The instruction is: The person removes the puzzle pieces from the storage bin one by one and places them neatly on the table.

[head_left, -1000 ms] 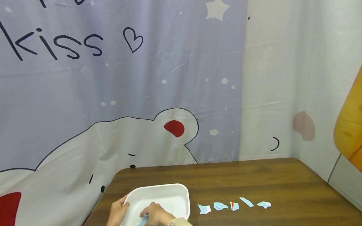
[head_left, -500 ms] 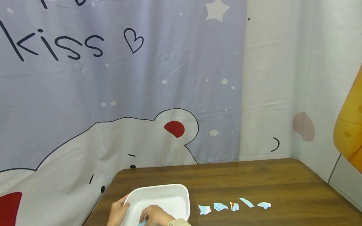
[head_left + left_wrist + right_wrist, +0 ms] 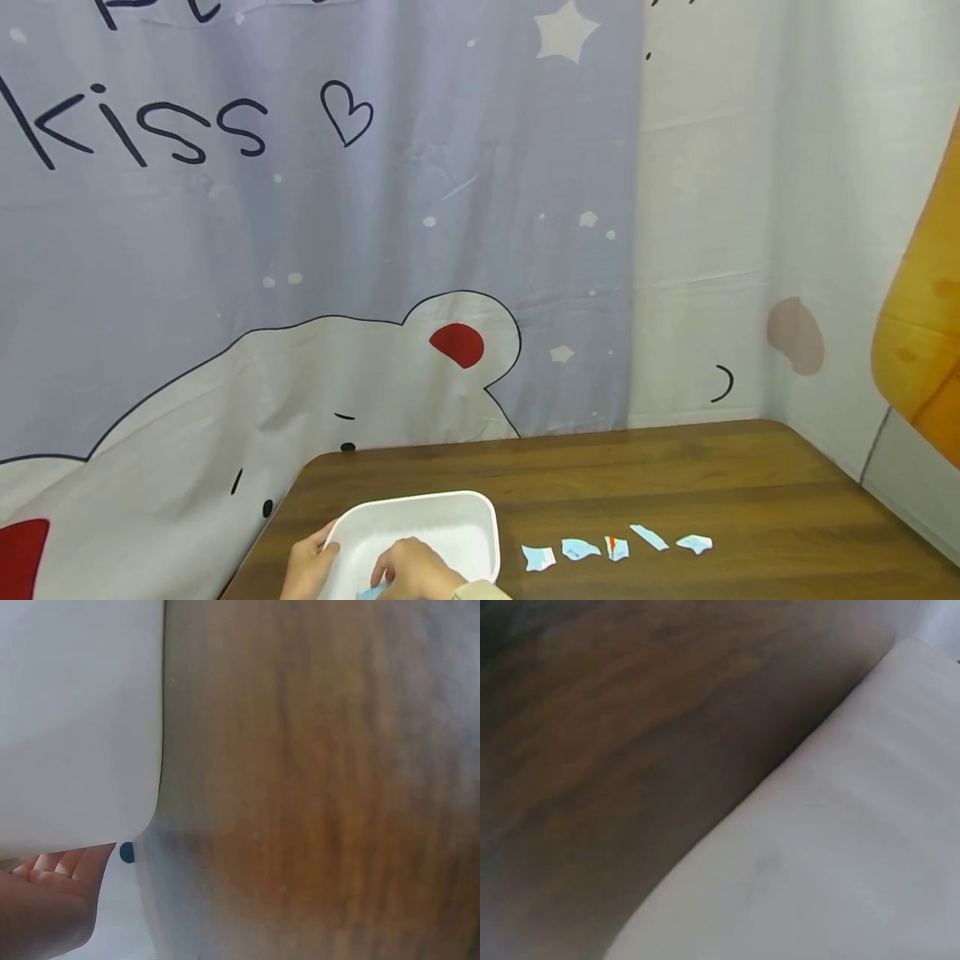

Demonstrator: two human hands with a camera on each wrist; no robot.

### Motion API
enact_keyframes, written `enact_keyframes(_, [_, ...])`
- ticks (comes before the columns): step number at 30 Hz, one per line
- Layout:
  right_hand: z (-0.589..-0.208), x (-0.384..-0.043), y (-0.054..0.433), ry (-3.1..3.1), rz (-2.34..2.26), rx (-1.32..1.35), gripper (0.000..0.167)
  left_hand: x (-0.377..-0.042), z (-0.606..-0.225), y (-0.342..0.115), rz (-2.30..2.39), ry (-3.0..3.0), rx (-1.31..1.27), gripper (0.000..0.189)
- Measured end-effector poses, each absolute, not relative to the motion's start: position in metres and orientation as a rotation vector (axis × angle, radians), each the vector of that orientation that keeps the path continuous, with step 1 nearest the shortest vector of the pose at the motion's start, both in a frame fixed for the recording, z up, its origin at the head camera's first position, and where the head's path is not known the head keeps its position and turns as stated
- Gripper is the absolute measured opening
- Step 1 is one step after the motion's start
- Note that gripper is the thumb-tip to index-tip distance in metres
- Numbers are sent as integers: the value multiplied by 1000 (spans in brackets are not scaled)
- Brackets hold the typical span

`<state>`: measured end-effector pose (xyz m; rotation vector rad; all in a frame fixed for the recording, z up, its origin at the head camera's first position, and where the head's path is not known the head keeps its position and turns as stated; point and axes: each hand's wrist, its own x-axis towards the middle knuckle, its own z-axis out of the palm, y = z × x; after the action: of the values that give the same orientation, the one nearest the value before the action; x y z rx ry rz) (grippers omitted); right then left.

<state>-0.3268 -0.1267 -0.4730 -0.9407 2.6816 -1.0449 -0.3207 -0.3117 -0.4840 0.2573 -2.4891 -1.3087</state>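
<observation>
A white plastic tray [image 3: 480,533] stands on the wooden table. My left hand [image 3: 307,567] grips its left side, thumb at the rim and fingers around the outside; the left wrist view shows this hand [image 3: 52,900] under the tray's edge. Inside the tray, my right hand [image 3: 416,571] has its fingers curled down on light-blue torn paper [image 3: 371,592]. The lower frame edge cuts off part of that paper, and the hand covers more. In the right wrist view only the tray's white side [image 3: 832,847] and the table show, not the hand.
Several torn light-blue paper pieces lie in a row right of the tray, one with a red mark [image 3: 615,547] and one a narrow strip [image 3: 649,537]. The brown table [image 3: 570,467] backs onto a printed curtain [image 3: 480,208].
My right hand's fingers have shifted slightly within the tray, and the light-blue paper under them shows differently. The left hand keeps its grip. The head view has tilted a little.
</observation>
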Motion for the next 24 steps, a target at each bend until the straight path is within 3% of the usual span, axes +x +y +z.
enact_keyframes(13, [-458,-327,-85,2882,-866,-1244,18,-321,-485,-312,-1321,-2489,254,46])
enact_keyframes(24, [-425,-341,-16,2903,-1120,-1222,20,-323,-485,-312,-1348,-2508,253,48])
